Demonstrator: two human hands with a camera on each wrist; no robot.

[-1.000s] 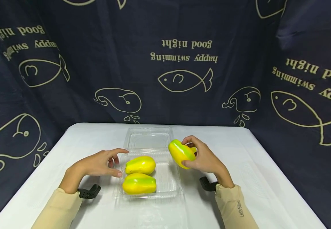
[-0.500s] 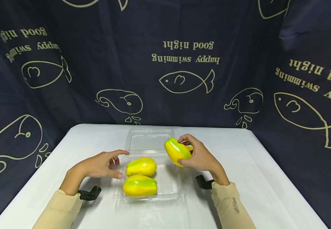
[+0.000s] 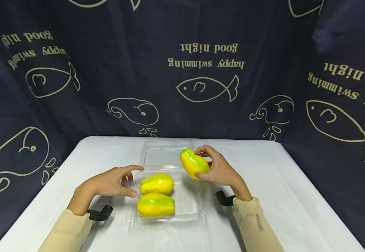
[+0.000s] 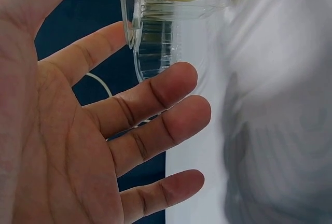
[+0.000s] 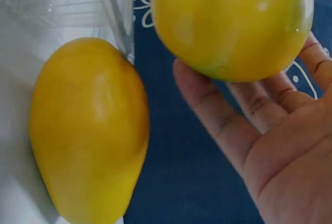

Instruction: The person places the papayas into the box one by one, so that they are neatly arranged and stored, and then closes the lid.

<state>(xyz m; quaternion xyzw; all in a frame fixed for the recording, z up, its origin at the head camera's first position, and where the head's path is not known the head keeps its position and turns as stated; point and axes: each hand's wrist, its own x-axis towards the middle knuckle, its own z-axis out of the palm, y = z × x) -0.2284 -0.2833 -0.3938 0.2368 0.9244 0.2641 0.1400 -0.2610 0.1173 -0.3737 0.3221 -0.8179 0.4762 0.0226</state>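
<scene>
My right hand (image 3: 221,170) grips a yellow-green papaya (image 3: 192,163) between thumb and fingers, raised over the right side of a clear plastic clamshell box (image 3: 187,197). Inside the box, on its left, two papayas lie side by side: a rear one (image 3: 158,184) and a front one (image 3: 156,205). At the box's left edge is my left hand (image 3: 111,182), fingers spread and loosely bent; in the left wrist view its index finger touches the clear rim (image 4: 128,35). Another papaya (image 5: 88,130) appears below the held one in the right wrist view, nearly all hidden behind my right hand in the head view.
The box's open lid (image 3: 166,154) lies flat behind its base. A white cloth covers the table (image 3: 100,154). Dark blue curtains (image 3: 207,115) with fish and whale prints stand behind and at both sides.
My right hand has carried the papaya slightly leftward and away, farther over the box. The left hand stays at the box's left edge.
</scene>
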